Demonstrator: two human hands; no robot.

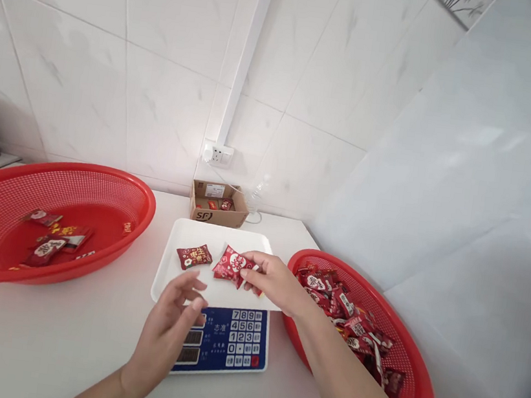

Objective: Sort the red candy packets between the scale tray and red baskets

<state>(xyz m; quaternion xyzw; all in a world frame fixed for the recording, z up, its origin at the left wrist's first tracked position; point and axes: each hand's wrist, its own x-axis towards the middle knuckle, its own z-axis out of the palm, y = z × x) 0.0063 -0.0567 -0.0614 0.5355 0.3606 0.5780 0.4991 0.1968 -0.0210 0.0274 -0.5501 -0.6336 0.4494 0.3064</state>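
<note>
My right hand [273, 281] pinches a red snack packet [231, 265] and holds it over the white tray [177, 279] of a digital scale. One dark red packet [194, 256] lies on that tray to the left. My left hand [169, 328] hovers open, fingers loosely spread, above the scale's blue keypad [237, 339], holding nothing. Many red packets [352, 321] fill the red basket [409, 388] at the right. A large red basket [115, 186] at the left holds several packets [52, 239].
A small cardboard box [218, 204] with a few red items stands against the tiled wall behind the scale, below a white wall socket [218, 154]. A clear plastic bottle [256, 199] stands beside the box. A white panel rises at the right.
</note>
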